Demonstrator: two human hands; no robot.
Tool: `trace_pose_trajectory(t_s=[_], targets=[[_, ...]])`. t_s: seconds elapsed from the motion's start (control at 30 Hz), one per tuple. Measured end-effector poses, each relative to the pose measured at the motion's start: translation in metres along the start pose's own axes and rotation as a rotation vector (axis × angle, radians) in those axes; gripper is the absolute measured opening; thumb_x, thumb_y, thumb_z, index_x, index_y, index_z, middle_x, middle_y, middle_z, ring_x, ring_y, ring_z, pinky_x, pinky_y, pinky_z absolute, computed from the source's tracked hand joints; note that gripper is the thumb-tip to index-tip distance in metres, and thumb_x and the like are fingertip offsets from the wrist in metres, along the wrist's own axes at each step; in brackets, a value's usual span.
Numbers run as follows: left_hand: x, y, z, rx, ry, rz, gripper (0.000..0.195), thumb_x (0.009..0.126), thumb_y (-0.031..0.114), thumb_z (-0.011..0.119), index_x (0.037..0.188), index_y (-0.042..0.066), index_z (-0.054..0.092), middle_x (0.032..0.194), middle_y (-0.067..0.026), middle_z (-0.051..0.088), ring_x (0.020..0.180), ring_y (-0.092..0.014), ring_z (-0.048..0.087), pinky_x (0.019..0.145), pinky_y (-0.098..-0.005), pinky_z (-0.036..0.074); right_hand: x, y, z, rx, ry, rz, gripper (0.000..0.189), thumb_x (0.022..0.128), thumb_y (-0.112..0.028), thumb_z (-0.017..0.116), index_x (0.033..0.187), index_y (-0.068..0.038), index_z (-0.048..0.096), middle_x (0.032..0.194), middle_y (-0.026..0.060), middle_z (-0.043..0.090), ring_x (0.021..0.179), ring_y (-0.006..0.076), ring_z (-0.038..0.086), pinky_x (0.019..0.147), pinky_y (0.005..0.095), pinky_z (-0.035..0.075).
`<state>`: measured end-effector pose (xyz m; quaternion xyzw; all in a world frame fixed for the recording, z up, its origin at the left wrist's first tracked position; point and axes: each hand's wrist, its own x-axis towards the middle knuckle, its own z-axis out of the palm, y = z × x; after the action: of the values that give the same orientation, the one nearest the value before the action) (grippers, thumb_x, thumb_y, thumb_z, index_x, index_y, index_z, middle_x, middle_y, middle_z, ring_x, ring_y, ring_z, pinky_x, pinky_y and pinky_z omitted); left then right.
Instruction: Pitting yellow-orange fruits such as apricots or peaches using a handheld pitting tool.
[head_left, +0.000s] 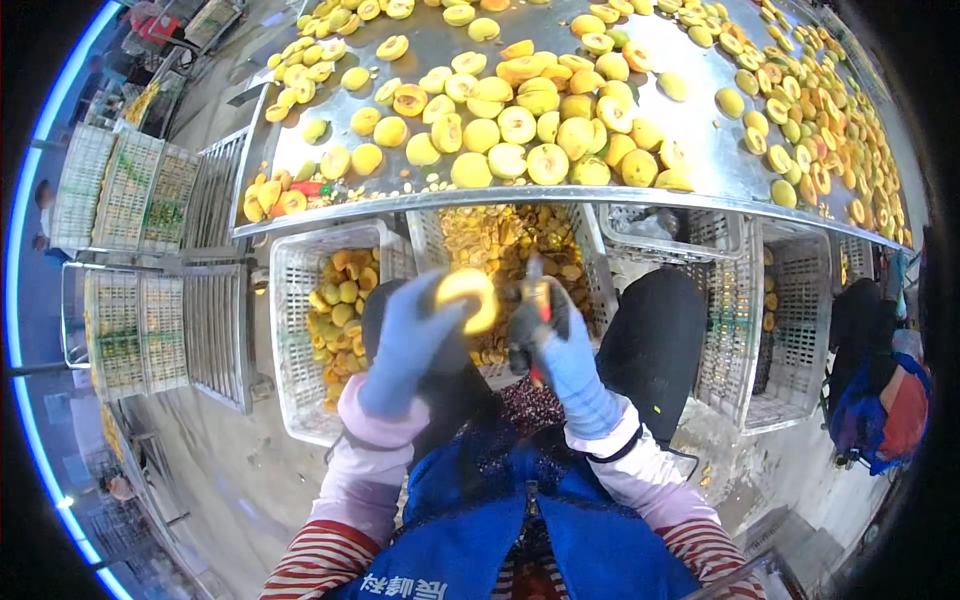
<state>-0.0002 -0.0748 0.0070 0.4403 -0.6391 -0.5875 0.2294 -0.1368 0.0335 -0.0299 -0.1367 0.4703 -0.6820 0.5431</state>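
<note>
My left hand (416, 330), in a blue glove, holds a yellow peach half (471, 300) with a dark hollow at its middle; it is blurred. Opposite it, my right hand (559, 330), in a blue glove with dark fingers, is closed on a hand tool (537, 296) with red on its handle and a blurred metal tip pointing away from me. Both hands are over a white plastic crate (600, 270) of yellow pieces between my knees. Beyond them, many whole-looking and halved peaches (517, 124) lie on a metal table (450, 196).
A white crate (281, 337) of peach halves stands left of my knees. More white crates (731, 322) stand at the right, under the table edge. Stacked crates (139, 330) are at the far left. Part of a seated person (877, 375) shows at the far right.
</note>
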Motion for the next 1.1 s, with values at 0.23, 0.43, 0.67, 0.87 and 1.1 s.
trace_pose_trajectory(t_s=[0.23,0.43,0.67,0.87,1.1], targets=[[-0.029,0.001,0.038,-0.302,0.128,0.177,0.032,0.091,0.023,0.051,0.109,-0.003,0.054,0.092,-0.0070,0.060,0.078,-0.009,0.055,0.067,-0.0211,0.044,-0.021,-0.007,0.025,0.225,-0.084,0.192,0.025,0.084,-0.010,0.055,0.106,-0.002,0.046,0.078,0.0036,0.055,0.057,0.0086,0.054,0.047,0.0234,0.044],[-0.026,-0.017,0.032,-0.689,0.071,-0.030,0.036,0.096,0.027,0.038,0.107,-0.002,0.054,0.088,-0.0061,0.061,0.077,-0.013,0.059,0.068,-0.0232,0.047,-0.037,-0.010,-0.011,-0.938,-0.214,-0.351,0.043,0.079,-0.010,0.054,0.117,0.005,0.042,0.085,0.0100,0.059,0.074,0.0188,0.056,0.067,0.0308,0.046],[-0.036,-0.005,0.043,-0.327,0.100,0.275,0.039,0.093,0.028,0.041,0.113,-0.004,0.049,0.108,-0.0115,0.055,0.095,-0.017,0.053,0.083,-0.0276,0.042,-0.050,0.010,0.001,-1.311,-0.198,-0.536,0.054,0.080,-0.017,0.060,0.122,0.009,0.038,0.105,0.0303,0.050,0.089,0.0386,0.054,0.076,0.0434,0.045],[-0.041,-0.011,0.045,-0.260,0.154,0.376,0.046,0.092,0.035,0.041,0.115,-0.005,0.048,0.108,-0.0126,0.055,0.098,-0.020,0.053,0.085,-0.0289,0.040,-0.059,0.011,0.015,-0.842,-0.186,-0.208,0.053,0.082,-0.011,0.056,0.128,0.004,0.034,0.110,0.0225,0.051,0.096,0.0287,0.054,0.084,0.0344,0.044],[-0.025,0.007,0.029,-0.274,-0.293,0.040,0.039,0.089,0.027,0.052,0.113,-0.004,0.050,0.107,-0.0100,0.055,0.095,-0.017,0.054,0.085,-0.0278,0.041,-0.050,0.000,-0.007,-0.773,-0.282,-0.166,0.047,0.087,-0.014,0.048,0.127,0.005,0.034,0.112,0.0157,0.053,0.100,0.0227,0.053,0.087,0.0331,0.042]])
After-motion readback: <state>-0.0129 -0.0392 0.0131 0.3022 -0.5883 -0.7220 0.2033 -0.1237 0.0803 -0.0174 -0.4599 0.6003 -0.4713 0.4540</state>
